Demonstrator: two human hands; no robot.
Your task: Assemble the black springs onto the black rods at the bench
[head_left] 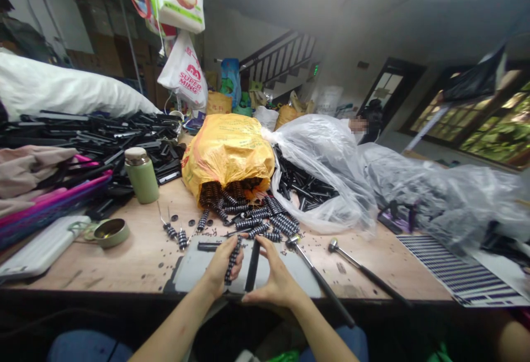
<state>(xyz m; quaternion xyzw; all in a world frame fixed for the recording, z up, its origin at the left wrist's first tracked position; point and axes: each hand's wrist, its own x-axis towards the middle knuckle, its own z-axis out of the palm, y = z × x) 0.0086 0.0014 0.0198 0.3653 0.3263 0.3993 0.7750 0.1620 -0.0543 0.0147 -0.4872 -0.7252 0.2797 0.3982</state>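
Note:
My left hand [219, 267] is closed around a black-and-white ribbed strip [232, 262], held roughly upright over the grey board [194, 275]. Between the thumb and fingers of my right hand [280, 278] is a flat black bar [252, 269], gripped by its two ends. A small gap separates bar and strip. Another dark bar [208, 246] lies on the board, left of my hands. Just beyond them is a heap of similar ribbed strips [250, 222], spilling from a yellow sack [232, 149].
Two hammers, one nearer [321, 278] and one farther right [368, 271], lie right of the board. A green thermos [142, 177] and its cup [111, 233] stand left. Clear plastic bags [331, 152] hold black parts. A person [368, 122] is in the background.

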